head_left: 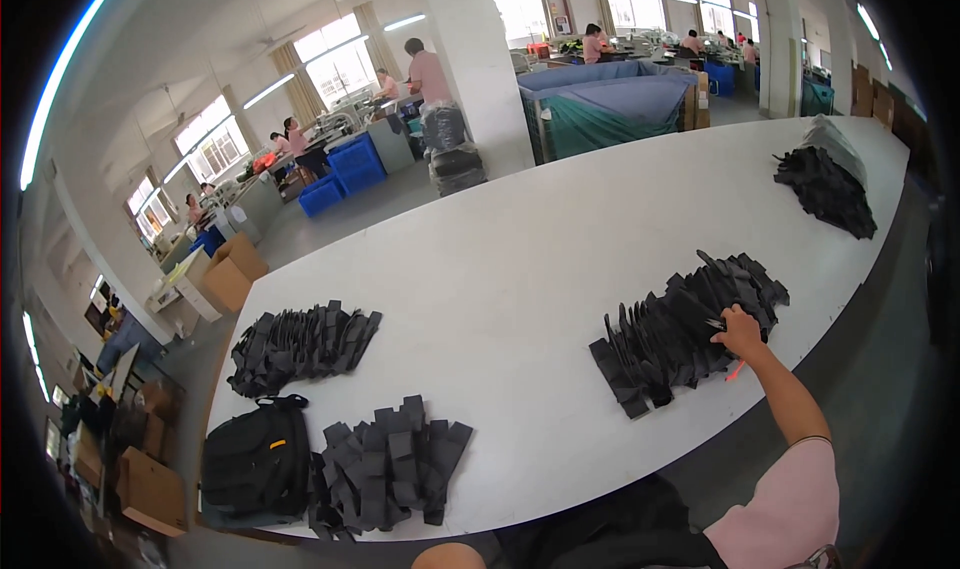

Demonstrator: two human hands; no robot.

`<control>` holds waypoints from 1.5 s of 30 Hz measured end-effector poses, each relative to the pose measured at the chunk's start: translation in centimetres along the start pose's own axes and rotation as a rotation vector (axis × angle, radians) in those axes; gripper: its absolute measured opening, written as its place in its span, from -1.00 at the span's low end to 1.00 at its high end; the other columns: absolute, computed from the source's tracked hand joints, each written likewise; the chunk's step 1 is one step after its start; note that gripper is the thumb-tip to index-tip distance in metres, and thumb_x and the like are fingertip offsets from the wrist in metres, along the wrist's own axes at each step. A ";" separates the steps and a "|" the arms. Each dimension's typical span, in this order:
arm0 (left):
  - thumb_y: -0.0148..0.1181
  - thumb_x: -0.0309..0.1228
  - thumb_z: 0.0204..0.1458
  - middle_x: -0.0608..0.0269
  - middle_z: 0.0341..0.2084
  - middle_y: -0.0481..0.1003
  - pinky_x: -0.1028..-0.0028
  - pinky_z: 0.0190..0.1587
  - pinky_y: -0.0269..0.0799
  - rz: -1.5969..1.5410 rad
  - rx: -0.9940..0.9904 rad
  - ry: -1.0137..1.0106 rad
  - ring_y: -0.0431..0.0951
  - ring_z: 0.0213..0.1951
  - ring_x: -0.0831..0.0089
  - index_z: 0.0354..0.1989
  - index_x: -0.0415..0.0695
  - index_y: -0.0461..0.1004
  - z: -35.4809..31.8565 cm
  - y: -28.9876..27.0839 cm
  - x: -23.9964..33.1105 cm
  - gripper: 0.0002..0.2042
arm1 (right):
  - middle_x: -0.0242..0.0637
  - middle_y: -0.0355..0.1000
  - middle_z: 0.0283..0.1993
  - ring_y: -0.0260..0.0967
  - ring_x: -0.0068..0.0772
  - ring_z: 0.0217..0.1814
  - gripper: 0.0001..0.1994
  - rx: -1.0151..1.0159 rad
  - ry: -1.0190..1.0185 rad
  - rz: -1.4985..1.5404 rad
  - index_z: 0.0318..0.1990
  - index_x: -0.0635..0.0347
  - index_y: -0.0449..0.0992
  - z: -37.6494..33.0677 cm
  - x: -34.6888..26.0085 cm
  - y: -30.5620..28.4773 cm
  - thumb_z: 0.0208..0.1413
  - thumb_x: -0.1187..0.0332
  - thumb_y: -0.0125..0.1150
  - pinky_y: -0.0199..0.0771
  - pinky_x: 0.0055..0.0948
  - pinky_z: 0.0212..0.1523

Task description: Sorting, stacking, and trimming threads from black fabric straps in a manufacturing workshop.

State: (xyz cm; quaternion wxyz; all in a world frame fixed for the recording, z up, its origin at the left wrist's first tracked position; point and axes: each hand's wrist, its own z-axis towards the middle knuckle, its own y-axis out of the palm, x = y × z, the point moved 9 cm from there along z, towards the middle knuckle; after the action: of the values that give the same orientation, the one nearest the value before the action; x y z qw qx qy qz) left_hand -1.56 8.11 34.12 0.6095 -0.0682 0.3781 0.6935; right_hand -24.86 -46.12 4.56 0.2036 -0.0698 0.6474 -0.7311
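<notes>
right hand (742, 331) on dark fabric pieces (680, 334), white table (520, 299), factory hall

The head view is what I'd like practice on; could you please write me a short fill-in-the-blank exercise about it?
1. The right hand rests on a spread row of ____ fabric pieces.
2. The backpack sits at the table's ____ end.
3. The table top is ____ in colour.
4. The storage bins on the floor by the windows are ____.

Missing words: black; left; white; blue
</notes>
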 end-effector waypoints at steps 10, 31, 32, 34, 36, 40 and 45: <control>0.21 -0.52 -0.13 0.39 -0.19 0.38 0.57 -0.33 0.26 0.030 -0.177 0.038 0.31 -0.22 0.49 -0.13 -0.13 0.38 6.7 -2.2 4.7 -0.68 | -0.11 0.35 -0.17 0.43 -0.05 -0.19 -0.63 0.090 0.160 -0.118 -0.25 0.24 0.36 0.5 -2.7 0.2 -0.27 0.39 0.33 0.47 -0.21 -0.19; 0.05 -0.41 0.08 -0.11 -0.30 0.44 0.29 -0.29 0.41 -1.096 0.179 -1.400 0.45 -0.31 0.10 -0.30 -0.23 0.41 -5.8 7.6 -1.3 -0.87 | -0.21 0.38 -0.28 0.38 -0.02 -0.20 -0.84 0.268 0.047 0.157 -0.31 0.15 0.41 -6.5 -3.5 -0.5 0.00 0.29 0.16 0.37 -0.15 -0.26; 0.20 -0.47 -0.01 -0.25 -0.37 0.48 0.24 -0.33 0.49 -1.093 0.159 -1.490 0.51 -0.35 -0.02 -0.34 -0.28 0.43 -6.5 8.6 -1.0 -0.86 | -0.22 0.36 -0.27 0.38 -0.03 -0.21 -0.83 0.218 0.047 0.301 -0.32 0.15 0.43 -6.2 -2.6 1.3 0.01 0.28 0.15 0.36 -0.14 -0.24; 0.03 -0.45 0.08 -0.22 -0.35 0.47 0.22 -0.35 0.48 -1.125 0.009 -1.453 0.52 -0.36 -0.02 -0.26 -0.30 0.42 -7.5 9.9 -0.3 -0.84 | -0.22 0.37 -0.27 0.38 -0.04 -0.21 -0.83 0.218 -0.015 0.274 -0.33 0.15 0.43 -7.3 -3.8 1.5 0.01 0.27 0.15 0.36 -0.14 -0.25; -0.13 -0.43 0.17 -0.19 -0.34 0.46 0.20 -0.37 0.47 -1.186 -0.134 -1.418 0.53 -0.36 -0.02 -0.19 -0.32 0.40 -8.6 11.2 0.6 -0.77 | -0.22 0.36 -0.28 0.37 -0.04 -0.22 -0.82 0.190 -0.059 0.239 -0.34 0.14 0.43 -8.5 -3.9 2.4 0.00 0.25 0.14 0.36 -0.15 -0.25; -0.02 -0.35 0.06 0.06 -0.26 0.40 0.27 -0.17 0.34 -0.890 -0.821 -1.090 0.42 -0.24 0.15 -0.28 -0.21 0.40 -11.9 14.2 3.7 -0.81 | -0.16 0.35 -0.31 0.35 -0.02 -0.21 -0.82 0.213 -0.109 0.352 -0.32 0.13 0.43 -9.0 -2.8 3.2 -0.03 0.25 0.13 0.35 -0.16 -0.24; -0.05 -0.56 -0.02 -0.05 -0.21 0.46 0.23 0.02 0.28 -0.554 -0.886 -1.468 0.45 -0.07 0.11 -0.21 -0.25 0.44 -19.4 9.9 3.4 -0.79 | -0.28 0.44 -0.51 0.44 -0.43 -0.54 -0.78 0.237 0.056 1.074 -0.31 0.26 0.42 -9.2 -2.2 1.2 0.12 0.27 -0.01 0.35 -0.39 -0.47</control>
State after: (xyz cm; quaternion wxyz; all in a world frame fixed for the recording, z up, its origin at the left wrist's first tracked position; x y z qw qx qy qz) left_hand -18.41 -0.64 22.96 0.7607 0.0744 -0.4381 0.4732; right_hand -25.98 -36.90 2.30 0.5372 0.3133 0.5102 -0.5940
